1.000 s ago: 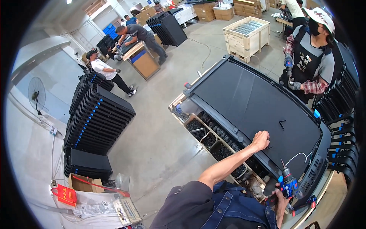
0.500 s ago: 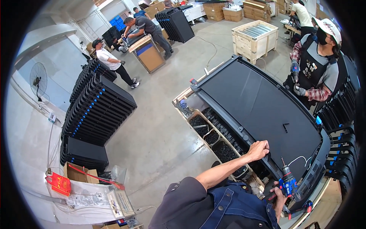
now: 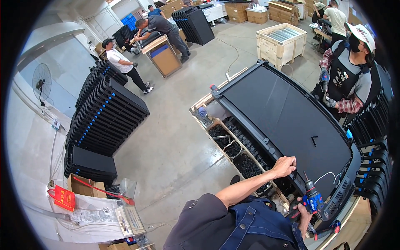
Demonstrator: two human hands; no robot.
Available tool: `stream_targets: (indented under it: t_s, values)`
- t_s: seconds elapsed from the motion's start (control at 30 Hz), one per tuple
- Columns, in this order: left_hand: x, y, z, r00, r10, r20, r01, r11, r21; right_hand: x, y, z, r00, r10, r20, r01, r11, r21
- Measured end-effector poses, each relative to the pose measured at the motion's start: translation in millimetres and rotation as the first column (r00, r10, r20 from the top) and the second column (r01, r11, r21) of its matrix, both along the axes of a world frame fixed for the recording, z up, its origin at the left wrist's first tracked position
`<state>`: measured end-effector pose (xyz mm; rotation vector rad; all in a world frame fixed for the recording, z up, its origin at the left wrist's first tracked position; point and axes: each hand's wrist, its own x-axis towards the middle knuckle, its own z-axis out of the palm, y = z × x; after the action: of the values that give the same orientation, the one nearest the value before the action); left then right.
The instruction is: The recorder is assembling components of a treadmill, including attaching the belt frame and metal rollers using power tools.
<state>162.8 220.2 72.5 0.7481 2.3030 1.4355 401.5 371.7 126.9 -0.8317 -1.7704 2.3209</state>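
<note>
In my right hand (image 3: 304, 215), the fingers are wrapped around a blue-and-black plastic power drill (image 3: 314, 201), its slim metal bit pointing away from me. My left hand (image 3: 284, 166) is curled at the long edge of a smooth, matte-black rectangular machine deck (image 3: 287, 112); I cannot tell whether its bent fingers pinch anything. The deck lies in front of me, a small black L-shaped piece (image 3: 314, 141) on its flat surface. Alongside are heaps of small black parts (image 3: 246, 166).
</note>
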Motion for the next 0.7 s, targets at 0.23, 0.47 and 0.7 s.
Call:
stream_targets:
  t_s: [0.23, 0.47, 0.7]
  values:
    - [-2, -1, 4, 1.0, -0.001, 0.016, 0.001, 1.0, 0.0, 0, -2, -4, 1.0, 0.007, 0.014, -0.007, 1.0, 0.011]
    - [-2, -3, -3, 1.0, 0.01, 0.007, -0.01, 1.0, 0.016, -12, -21, 8, 0.996, -0.081, -0.027, 0.083, 0.995, 0.057]
    - [5, 2, -2, 1.0, -0.017, 0.014, 0.017, 1.0, 0.026, -5, -19, 11, 0.994, -0.107, 0.009, 0.106, 0.992, 0.075]
